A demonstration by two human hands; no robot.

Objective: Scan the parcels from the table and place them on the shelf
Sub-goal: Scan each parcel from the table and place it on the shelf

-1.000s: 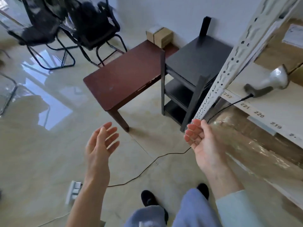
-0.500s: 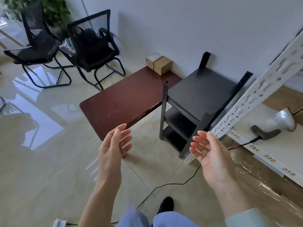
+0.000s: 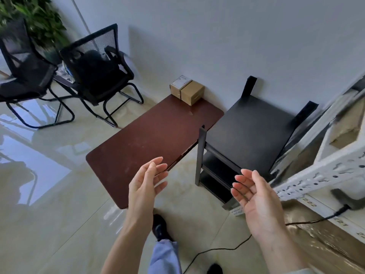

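Two small cardboard parcels sit side by side, touching, at the far end of the table (image 3: 154,139), close against the wall. The left parcel (image 3: 179,86) is plain brown with a white label covering its top face, the print on it too small to read; the right parcel (image 3: 192,92) is a slightly larger brown cube with a bare top and a short dark mark low on its near side. The table is a long, dark reddish-brown slab with rounded corners, its surface faintly scuffed. Touching its right edge stands a low black rack (image 3: 246,135) with a flat top and two lower tiers visible. Further right is the white metal shelf (image 3: 324,178), its perforated upright slanting across the view, numbered tags such as 222 along its front edge, and wrapped brown cartons beneath. A dark scanner base (image 3: 344,197) rests on the shelf board, and a black cable (image 3: 227,248) runs from it down over the glossy tiled floor. Both hands are raised in the air before the table's near end, well short of the parcels: the left hand (image 3: 145,186) has fingers straight and slightly spread, palm turned inward, holding nothing; the right hand (image 3: 256,196) is palm-up with loosely curved fingers, also holding nothing. Two black mesh chairs (image 3: 59,76) and a green plant (image 3: 35,20) stand at the far left.
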